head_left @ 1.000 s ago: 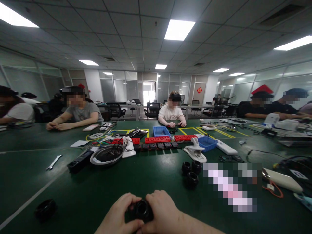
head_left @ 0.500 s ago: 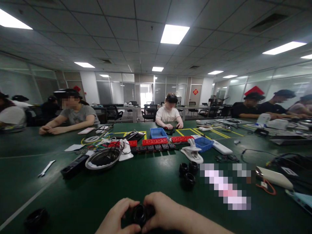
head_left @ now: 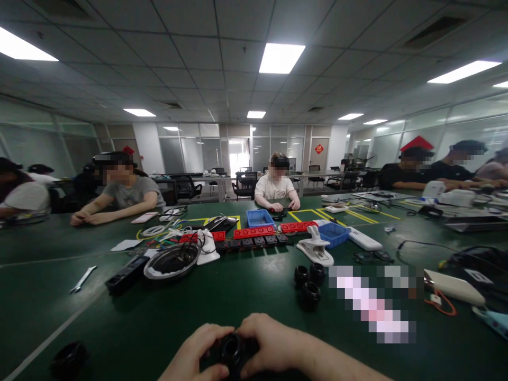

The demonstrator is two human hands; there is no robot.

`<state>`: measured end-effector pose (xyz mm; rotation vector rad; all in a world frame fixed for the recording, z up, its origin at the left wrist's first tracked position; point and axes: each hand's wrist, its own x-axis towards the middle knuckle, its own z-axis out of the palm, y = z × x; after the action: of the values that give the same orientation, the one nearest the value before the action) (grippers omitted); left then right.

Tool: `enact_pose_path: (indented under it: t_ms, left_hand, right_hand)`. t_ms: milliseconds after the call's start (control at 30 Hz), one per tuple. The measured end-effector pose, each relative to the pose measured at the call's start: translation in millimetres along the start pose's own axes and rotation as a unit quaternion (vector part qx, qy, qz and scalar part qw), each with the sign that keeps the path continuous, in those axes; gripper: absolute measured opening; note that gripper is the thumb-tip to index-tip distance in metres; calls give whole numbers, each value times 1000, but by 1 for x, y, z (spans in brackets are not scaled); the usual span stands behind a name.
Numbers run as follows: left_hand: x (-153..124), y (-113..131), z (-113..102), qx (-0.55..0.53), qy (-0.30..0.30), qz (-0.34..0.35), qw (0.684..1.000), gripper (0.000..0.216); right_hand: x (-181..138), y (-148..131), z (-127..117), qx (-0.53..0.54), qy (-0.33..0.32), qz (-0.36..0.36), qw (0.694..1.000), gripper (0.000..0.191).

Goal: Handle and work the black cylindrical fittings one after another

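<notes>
At near centre, the left hand [head_left: 193, 350] and right hand [head_left: 270, 341] slant inward, fingers half-closed, gripping 1 black ring-shaped part [head_left: 232, 350]; its round opening faces near and upward, long axis unclear.

5 black ring-shaped parts [head_left: 233, 354] counted: 3 clustered, 1 set apart, 1 held. 2 blue bins [head_left: 261, 224], 3 red socket strips [head_left: 254, 232] seen. 1 wrench [head_left: 83, 279], 1 round metal dish [head_left: 169, 277] noted; cables [head_left: 153, 231] too tangled.
</notes>
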<state>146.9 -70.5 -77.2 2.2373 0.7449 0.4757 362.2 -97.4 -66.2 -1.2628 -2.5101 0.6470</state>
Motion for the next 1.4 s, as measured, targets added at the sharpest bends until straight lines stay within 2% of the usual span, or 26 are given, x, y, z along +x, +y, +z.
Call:
enact_pose_path:
  t_ms: [167,300,433,500,567,633,700,767,867,1033,1133,1200,1300,1400]
  left_hand:
    - [0,6,2,1,11,-30,999,39]
    - [0,8,8,17,40,-77,996,33]
    - [0,4,13,26,82,-75,993,29]
    - [-1,4,13,22,87,-61,994,28]
    - [-2,5,12,14,75,-38,996,28]
    - [-4,7,9,10,67,-11,998,30]
    - [-4,9,8,10,74,3,997,32]
    - [-5,11,7,9,77,-1,997,33]
    - [-4,13,8,11,72,-12,997,31]
    - [-5,15,12,26,105,-40,993,27]
    - [-6,13,12,20,102,-43,994,29]
    - [-6,11,10,8,83,-37,996,34]
    - [-5,8,5,-10,43,-13,999,39]
    - [-4,7,1,-12,20,-3,1000,41]
  right_hand:
    - [2,1,7,34,10,63,997,40]
    - [6,-11,16,-60,51,119,990,55]
    - [10,-18,26,-130,78,147,977,66]
    - [9,-17,25,-119,83,124,982,68]
    - [6,-13,18,-77,73,69,992,67]
    - [3,-9,9,-28,42,15,999,59]
    - [1,-4,1,14,9,-3,1000,47]
    - [1,-2,-2,46,-5,15,999,39]
    - [2,-5,1,63,9,70,995,41]
    - [6,-22,14,-39,68,148,986,53]
    - [6,-29,16,-71,92,172,978,57]
    - [5,-29,13,-42,91,148,984,60]
    - [0,-21,4,18,75,54,996,68]
    - [-1,-10,-4,70,10,8,997,53]
